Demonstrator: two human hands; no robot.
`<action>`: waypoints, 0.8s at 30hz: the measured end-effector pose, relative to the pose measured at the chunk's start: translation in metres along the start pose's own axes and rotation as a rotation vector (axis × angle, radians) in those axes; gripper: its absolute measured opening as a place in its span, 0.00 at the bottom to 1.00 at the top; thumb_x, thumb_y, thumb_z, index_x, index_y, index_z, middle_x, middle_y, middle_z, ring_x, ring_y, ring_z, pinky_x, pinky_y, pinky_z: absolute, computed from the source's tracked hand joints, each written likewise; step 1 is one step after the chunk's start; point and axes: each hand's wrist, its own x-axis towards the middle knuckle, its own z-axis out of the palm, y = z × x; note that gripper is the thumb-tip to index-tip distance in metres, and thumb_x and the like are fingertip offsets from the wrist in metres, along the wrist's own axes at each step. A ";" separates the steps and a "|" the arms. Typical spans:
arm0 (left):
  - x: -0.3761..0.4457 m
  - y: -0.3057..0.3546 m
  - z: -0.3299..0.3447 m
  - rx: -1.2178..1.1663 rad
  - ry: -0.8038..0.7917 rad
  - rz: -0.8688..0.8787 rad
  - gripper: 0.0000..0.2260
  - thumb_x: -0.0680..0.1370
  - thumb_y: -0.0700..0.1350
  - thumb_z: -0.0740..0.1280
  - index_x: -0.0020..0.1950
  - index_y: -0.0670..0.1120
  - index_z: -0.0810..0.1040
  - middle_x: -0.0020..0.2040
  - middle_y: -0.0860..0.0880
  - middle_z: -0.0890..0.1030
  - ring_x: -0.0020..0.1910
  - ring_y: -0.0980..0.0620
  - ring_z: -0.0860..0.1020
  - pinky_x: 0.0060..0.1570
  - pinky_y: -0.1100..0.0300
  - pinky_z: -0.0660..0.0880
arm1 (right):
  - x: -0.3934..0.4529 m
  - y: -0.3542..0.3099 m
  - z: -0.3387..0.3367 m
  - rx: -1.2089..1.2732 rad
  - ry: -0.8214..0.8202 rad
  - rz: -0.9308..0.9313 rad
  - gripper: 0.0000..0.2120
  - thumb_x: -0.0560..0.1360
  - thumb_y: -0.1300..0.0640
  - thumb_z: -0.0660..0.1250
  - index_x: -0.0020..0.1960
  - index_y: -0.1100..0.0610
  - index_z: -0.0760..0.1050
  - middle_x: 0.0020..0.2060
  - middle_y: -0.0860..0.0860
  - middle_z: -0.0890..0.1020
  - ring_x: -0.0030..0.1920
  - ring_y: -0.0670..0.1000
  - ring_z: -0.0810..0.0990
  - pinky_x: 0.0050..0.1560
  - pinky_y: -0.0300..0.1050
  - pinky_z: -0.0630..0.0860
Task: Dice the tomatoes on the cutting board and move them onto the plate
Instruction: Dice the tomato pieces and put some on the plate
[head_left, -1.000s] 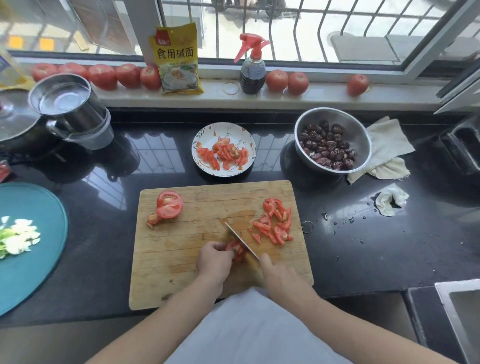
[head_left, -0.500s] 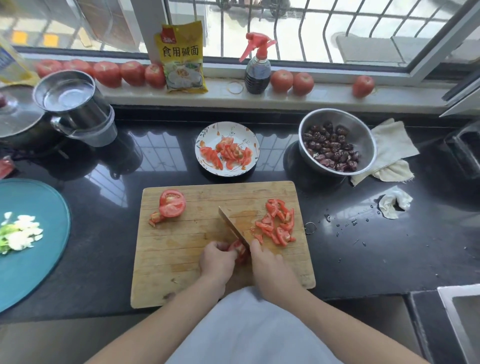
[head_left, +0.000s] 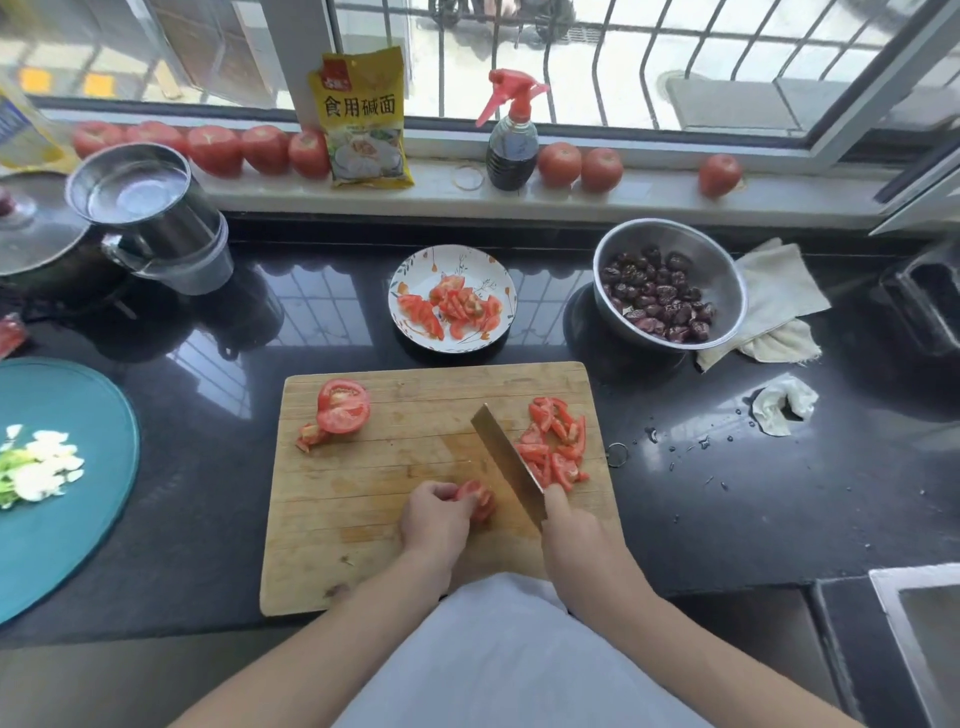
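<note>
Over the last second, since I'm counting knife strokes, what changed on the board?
The right hand swung the cleaver off the tomato piece toward the cut tomato pile, blade now lying beside the pile. The left hand kept pinching that piece. The tomato half and the plate stayed put.

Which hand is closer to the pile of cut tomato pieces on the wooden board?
Right. The right hand holds the knife just below the pile of cut tomato pieces; the left hand sits farther left, holding a tomato chunk.
</note>
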 end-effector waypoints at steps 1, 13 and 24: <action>0.001 0.000 0.001 -0.008 0.006 -0.007 0.11 0.76 0.51 0.78 0.49 0.48 0.80 0.45 0.50 0.85 0.46 0.51 0.83 0.49 0.54 0.79 | -0.005 -0.006 0.000 -0.026 -0.039 -0.026 0.11 0.78 0.63 0.52 0.46 0.48 0.54 0.35 0.46 0.69 0.41 0.61 0.72 0.37 0.52 0.66; 0.001 0.001 0.006 -0.025 0.029 -0.046 0.08 0.76 0.50 0.77 0.48 0.49 0.82 0.46 0.49 0.86 0.47 0.48 0.83 0.50 0.51 0.80 | -0.020 -0.017 -0.008 -0.278 -0.219 -0.067 0.09 0.80 0.57 0.56 0.59 0.55 0.60 0.50 0.54 0.77 0.52 0.63 0.78 0.43 0.54 0.69; -0.002 0.004 0.003 0.083 0.067 -0.009 0.07 0.77 0.50 0.75 0.47 0.48 0.83 0.45 0.49 0.86 0.48 0.45 0.84 0.56 0.49 0.81 | 0.016 -0.032 0.025 -0.264 -0.115 -0.113 0.13 0.77 0.64 0.55 0.59 0.53 0.59 0.52 0.54 0.75 0.50 0.64 0.80 0.38 0.54 0.68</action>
